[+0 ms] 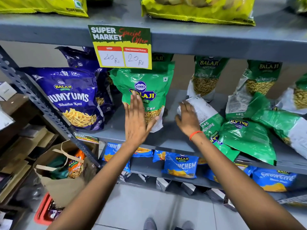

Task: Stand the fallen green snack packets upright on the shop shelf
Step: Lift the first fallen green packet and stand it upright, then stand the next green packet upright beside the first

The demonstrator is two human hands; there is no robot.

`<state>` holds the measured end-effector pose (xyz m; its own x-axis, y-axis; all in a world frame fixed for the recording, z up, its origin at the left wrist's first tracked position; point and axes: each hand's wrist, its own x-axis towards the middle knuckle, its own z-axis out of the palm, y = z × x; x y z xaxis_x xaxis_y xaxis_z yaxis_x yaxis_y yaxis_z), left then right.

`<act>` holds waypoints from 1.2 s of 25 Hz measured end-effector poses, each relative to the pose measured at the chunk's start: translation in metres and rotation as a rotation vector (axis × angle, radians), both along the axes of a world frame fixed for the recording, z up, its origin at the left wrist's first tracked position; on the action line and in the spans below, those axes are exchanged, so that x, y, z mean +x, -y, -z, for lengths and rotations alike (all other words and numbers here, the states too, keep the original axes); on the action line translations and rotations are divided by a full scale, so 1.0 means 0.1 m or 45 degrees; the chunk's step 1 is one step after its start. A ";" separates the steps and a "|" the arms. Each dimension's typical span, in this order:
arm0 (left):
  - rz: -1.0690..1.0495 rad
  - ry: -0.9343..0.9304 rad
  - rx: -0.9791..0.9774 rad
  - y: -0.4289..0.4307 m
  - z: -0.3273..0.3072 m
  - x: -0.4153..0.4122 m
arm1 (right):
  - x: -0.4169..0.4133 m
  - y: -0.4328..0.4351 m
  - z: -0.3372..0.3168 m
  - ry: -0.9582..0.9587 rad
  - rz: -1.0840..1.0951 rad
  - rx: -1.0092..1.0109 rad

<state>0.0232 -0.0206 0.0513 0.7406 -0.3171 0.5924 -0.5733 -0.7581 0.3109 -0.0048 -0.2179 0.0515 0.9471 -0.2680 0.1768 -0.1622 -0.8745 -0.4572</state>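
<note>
On the grey shelf (172, 136), my left hand (137, 120) rests flat and open against an upright green packet (146, 90); my right hand (187, 118) grips a fallen green packet (209, 120).

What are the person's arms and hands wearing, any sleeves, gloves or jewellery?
Both forearms are bare as far as the picture shows: no sleeves and no gloves. The right hand has a thin orange-red thread band tied around its wrist. The left hand and its wrist carry nothing: no watch or bracelet. No rings show on the fingers in view.
</note>
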 end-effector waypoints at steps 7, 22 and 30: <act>0.221 0.050 0.258 0.96 0.18 -0.21 | -0.12 0.91 0.13 -0.111 0.144 -0.144; 0.269 -0.493 0.302 1.62 0.48 -0.46 | -0.61 1.94 0.18 -0.467 -0.094 -0.203; 0.254 -0.619 -0.261 1.76 0.15 -0.42 | -0.69 2.18 0.12 -0.547 -0.293 -0.115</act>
<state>-0.0186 -0.1968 0.0366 0.8814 -0.3930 0.2620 -0.4530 -0.5462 0.7046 -0.0743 -0.4355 0.0394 0.9722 -0.0448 -0.2297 -0.1171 -0.9428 -0.3121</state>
